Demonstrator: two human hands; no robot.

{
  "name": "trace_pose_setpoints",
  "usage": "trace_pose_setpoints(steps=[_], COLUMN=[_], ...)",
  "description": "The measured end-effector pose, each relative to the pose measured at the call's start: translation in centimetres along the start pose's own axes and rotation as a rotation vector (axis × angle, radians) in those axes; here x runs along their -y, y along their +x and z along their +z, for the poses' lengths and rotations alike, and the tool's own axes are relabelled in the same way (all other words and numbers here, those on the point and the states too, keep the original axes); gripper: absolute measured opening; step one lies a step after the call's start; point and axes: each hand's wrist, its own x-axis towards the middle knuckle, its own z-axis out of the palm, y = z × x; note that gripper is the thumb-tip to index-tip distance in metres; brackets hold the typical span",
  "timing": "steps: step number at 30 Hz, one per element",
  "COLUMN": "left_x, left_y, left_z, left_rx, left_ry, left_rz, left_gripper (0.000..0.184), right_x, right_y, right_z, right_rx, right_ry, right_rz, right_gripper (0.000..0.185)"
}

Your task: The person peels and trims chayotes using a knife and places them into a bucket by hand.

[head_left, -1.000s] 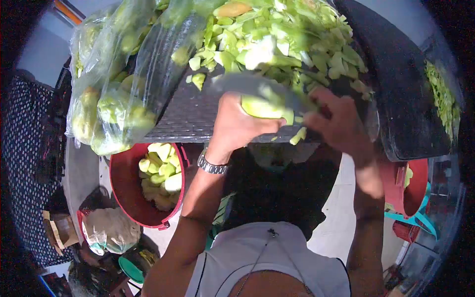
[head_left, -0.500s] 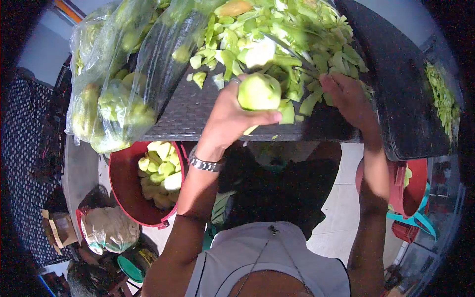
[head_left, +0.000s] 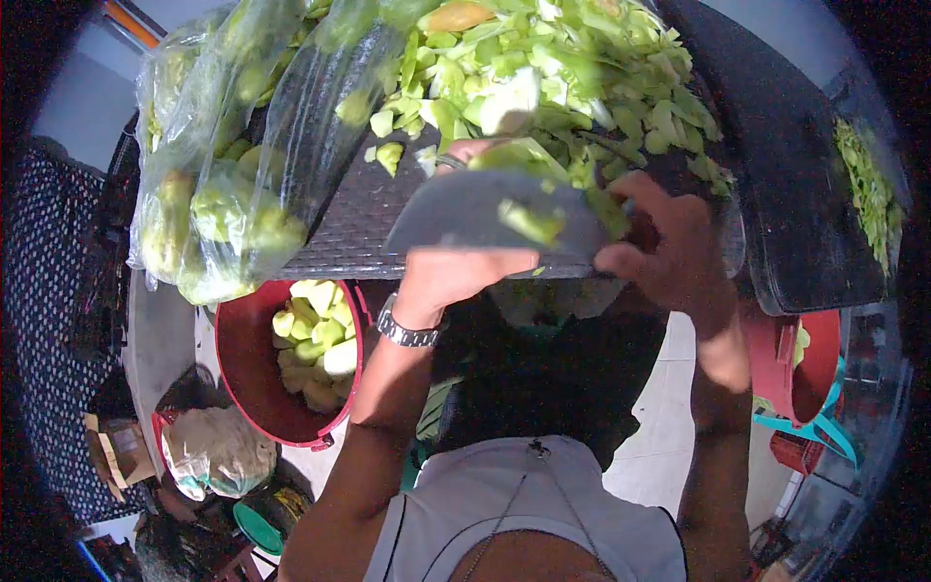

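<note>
Knife [head_left: 441, 215], long axis running left to right, overlaps the partly hidden green fruit [head_left: 529, 152] clasped in the left hand [head_left: 448, 279], its handle end gripped by the right hand [head_left: 674, 238].

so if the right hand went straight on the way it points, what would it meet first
The right hand would probably meet the peelings piled ahead first, though its height above them is unclear.

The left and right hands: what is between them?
In the head view, a broad knife blade extends from the right hand across the left hand, with a green fruit partly hidden behind it.
</note>
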Motion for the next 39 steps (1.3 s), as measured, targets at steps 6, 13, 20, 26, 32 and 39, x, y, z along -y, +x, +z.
trace_pose_setpoints(steps=[6,13,20,26,32,39], left_x=[-0.5,-1.1,-0.7,-0.2,0.9,2.2], left_y=[0.2,0.3,-0.2,0.9,1.3,-0.7], left_z=[-0.3,0.1,-1.3,-1.6,-1.9,2.3], left_rx=[0.069,0.045,0.065,-0.020,0.051,0.043], left_ry=[-0.037,-0.280,-0.017,-0.487,-1.174,-0.248], left_rz=[0.008,-0.236,-0.117,-0.538,-0.491,-0.270], left_gripper=[0.070,0.047,0.077,0.070,0.068,0.082], right_x=[0.2,1.4,-6.0,-12.8,-9.2,-1.3], right_y=[-0.1,0.1,2.2,0.8,1.4,-0.2], right_z=[-0.4,-0.8,-1.0,-1.0,-0.9,0.5], right_rx=[0.027,0.040,-0.103,-0.089,0.030,0.055], right_ry=[-0.112,-0.142,-0.314,-0.379,-0.146,-0.036], right_rz=[-0.151,-0.184,0.120,-0.096,0.307,0.203], right_gripper=[0.074,0.069,0.053,0.032,0.034,0.060])
